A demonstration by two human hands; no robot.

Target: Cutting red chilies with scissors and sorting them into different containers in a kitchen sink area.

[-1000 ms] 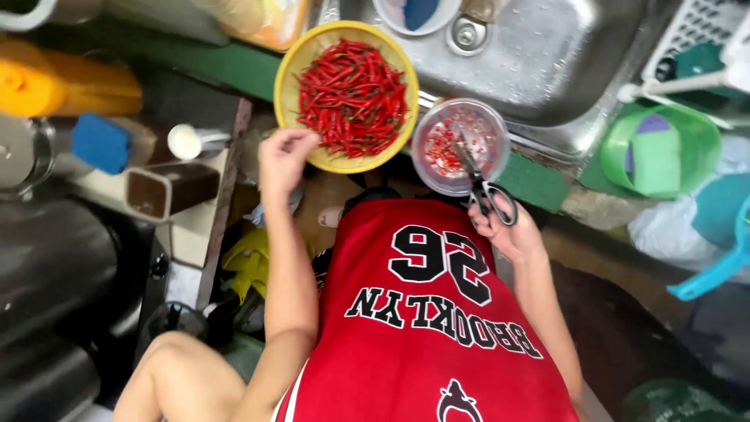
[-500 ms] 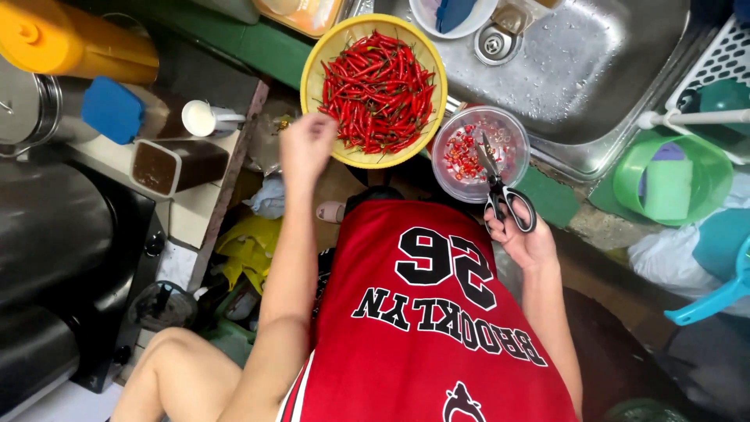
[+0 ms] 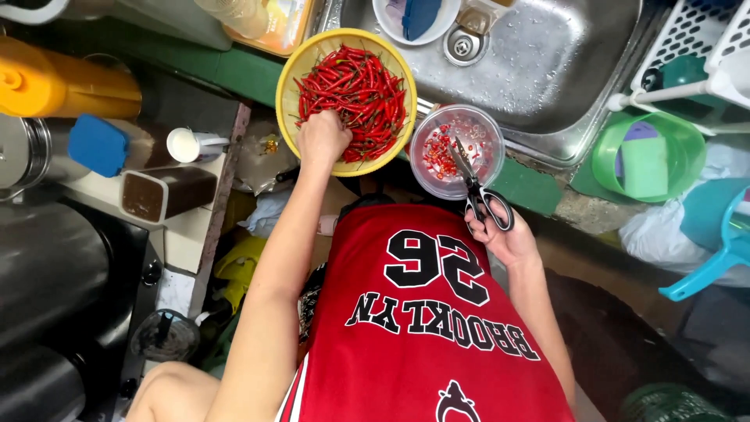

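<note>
A yellow bowl [image 3: 291,87] full of whole red chillies [image 3: 355,86] rests on the green counter edge beside a steel sink. My left hand [image 3: 322,139] reaches into the bowl's near side, fingers curled among the chillies; whether it grips one is hidden. My right hand [image 3: 504,234] holds black-handled scissors [image 3: 476,191], blades pointing into a small clear bowl [image 3: 492,133] that contains cut chilli pieces. The clear bowl sits just right of the yellow one. I wear a red sleeveless jersey.
The steel sink [image 3: 547,55] holds a white bowl [image 3: 387,19] near the drain. A green tub [image 3: 687,144] and a white rack [image 3: 687,47] stand at right. On the left sit a yellow bottle [image 3: 70,86], a blue-lidded container [image 3: 98,144], a brown jar [image 3: 168,191] and a black appliance [image 3: 55,297].
My left hand has moved from the yellow bowl's near rim into the chillies. My right hand with the scissors stays over the clear bowl. The view has shifted a little.
</note>
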